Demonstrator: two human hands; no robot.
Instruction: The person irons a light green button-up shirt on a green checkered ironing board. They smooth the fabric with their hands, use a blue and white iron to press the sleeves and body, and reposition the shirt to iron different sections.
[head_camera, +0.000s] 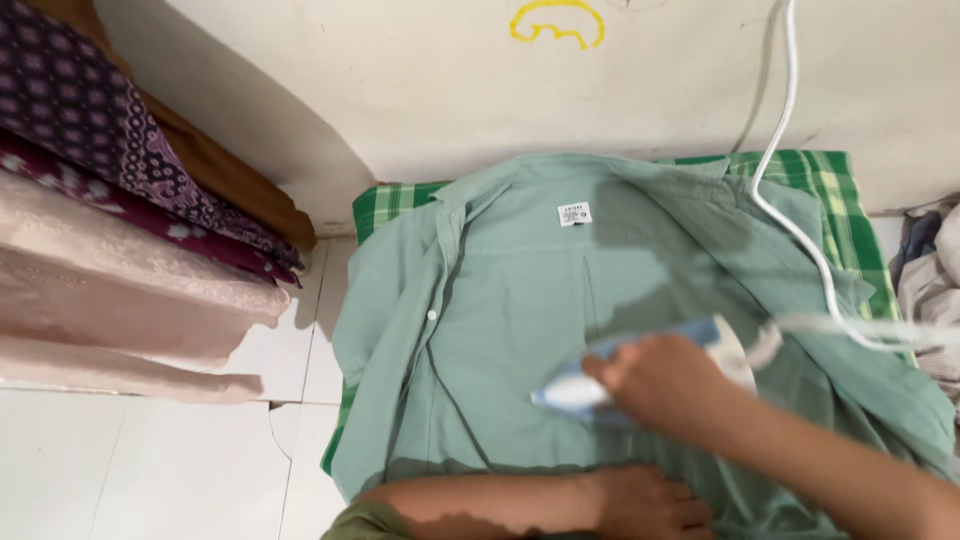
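A pale green shirt (520, 290) lies spread open, inside up, on a green checked cloth (385, 205). A small white label (574, 213) sits below its collar. My right hand (665, 385) grips the handle of a blue and white iron (580, 385), whose tip points left on the middle of the shirt; the iron is blurred. My left hand (645, 503) lies flat on the shirt's near edge, fingers spread, just below the iron. My left forearm runs along the bottom of the view.
The iron's white cord (790, 200) runs up the wall. Folded patterned fabrics (120, 220) in purple and pink are stacked at the left. More crumpled clothes (930, 280) lie at the right edge. White floor tiles (150, 460) surround the cloth.
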